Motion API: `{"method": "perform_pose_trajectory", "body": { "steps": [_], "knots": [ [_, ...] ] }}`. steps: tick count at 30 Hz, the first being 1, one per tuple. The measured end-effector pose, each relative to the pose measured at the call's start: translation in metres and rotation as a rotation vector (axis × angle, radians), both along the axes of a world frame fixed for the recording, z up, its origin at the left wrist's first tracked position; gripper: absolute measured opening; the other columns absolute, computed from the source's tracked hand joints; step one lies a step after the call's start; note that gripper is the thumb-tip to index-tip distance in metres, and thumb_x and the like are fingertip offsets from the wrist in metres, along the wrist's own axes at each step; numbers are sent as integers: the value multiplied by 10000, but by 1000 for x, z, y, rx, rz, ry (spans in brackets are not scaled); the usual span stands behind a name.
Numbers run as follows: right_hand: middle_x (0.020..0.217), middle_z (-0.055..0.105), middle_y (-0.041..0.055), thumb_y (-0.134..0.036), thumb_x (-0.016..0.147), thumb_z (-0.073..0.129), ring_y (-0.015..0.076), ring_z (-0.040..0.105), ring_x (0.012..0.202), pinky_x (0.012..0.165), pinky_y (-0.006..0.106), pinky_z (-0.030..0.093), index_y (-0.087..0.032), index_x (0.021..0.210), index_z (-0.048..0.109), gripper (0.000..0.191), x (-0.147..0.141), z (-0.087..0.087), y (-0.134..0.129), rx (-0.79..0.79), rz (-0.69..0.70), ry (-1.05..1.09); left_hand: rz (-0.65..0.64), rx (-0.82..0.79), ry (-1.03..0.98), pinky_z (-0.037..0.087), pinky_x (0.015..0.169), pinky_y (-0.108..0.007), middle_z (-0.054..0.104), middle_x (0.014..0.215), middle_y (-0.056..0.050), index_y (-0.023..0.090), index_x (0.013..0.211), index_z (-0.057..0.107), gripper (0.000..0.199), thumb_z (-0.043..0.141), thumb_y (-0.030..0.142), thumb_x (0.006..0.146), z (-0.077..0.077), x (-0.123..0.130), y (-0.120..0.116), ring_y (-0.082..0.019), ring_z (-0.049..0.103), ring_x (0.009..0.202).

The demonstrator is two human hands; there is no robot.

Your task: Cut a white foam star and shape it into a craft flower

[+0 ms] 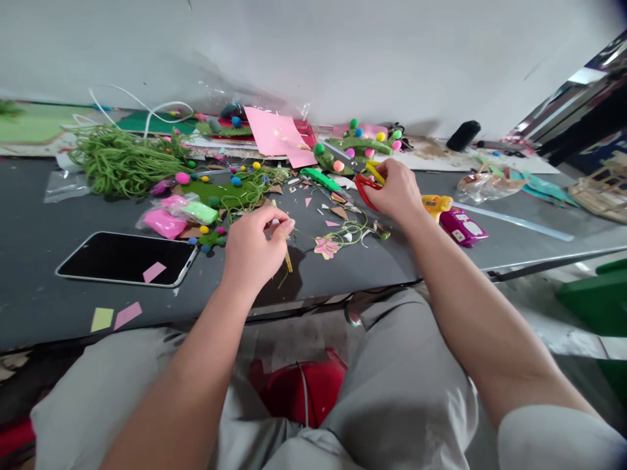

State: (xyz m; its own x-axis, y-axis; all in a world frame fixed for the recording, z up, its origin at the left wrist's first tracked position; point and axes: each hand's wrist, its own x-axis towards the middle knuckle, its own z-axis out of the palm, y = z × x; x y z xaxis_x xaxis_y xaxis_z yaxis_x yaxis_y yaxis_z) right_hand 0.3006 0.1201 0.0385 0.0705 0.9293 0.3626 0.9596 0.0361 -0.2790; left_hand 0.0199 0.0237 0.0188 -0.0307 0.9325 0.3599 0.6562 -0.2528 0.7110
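Note:
My left hand [257, 241] is closed in a pinch on a thin strand of green yarn [304, 234]. The strand runs right toward a small pink paper flower [326, 247] lying on the table, and a short green tail hangs under the hand. My right hand [398, 189] grips scissors [365, 186] by their red and yellow handles; the grey blades point up and to the left, away from the yarn. A green utility knife [321, 179] lies among paper scraps between the hands. Behind my left fingers, a thin yellow stick [289, 262] partly shows.
A phone [127, 259] lies at left, near pink clay bags [166, 222] and a green yarn bundle [127, 160]. Pink paper [274, 134] rests at the back. On the right are a yellow glue gun [437, 205], a purple packet [463, 227] and a clear strip [519, 222].

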Motion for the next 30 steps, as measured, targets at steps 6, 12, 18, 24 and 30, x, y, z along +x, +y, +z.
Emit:
{"method": "perform_pose_trajectory", "body": {
  "steps": [6,12,18,24,30],
  "knots": [
    [1098,747,121,-527,766,726,325,669,968,730,392,458,-197,1061,696,444,1,12,-38,-59,182,-66,41,-13,10,444,685,-313,756,831,-32,240,821,739,107,685,325,859,-1,-6,4,-221,635,781],
    [954,760,58,-420,744,735,254,676,846,667,341,421,-209,966,737,306,7,22,-72,-121,334,-110,77,-13,93,410,668,-331,761,829,-47,256,805,747,115,697,347,854,-2,-6,6,-244,628,762],
    [956,783,25,-356,751,718,254,688,862,624,316,358,-256,947,746,221,2,32,-96,-219,406,-216,91,-29,128,415,659,-333,761,818,-54,258,824,768,121,710,362,843,-5,-5,9,-250,628,750],
    [893,766,26,-382,758,706,239,659,797,586,309,313,-245,893,729,194,-5,29,-99,-227,369,-242,75,-46,135,441,696,-351,759,810,-51,253,830,782,131,711,362,847,-5,-4,7,-252,633,755],
    [894,764,31,-406,765,683,235,653,795,593,311,313,-231,890,711,217,-4,27,-96,-219,368,-245,69,-59,136,433,684,-346,752,807,-49,261,827,789,128,724,370,841,-4,-3,6,-256,638,758]
  ]
}}
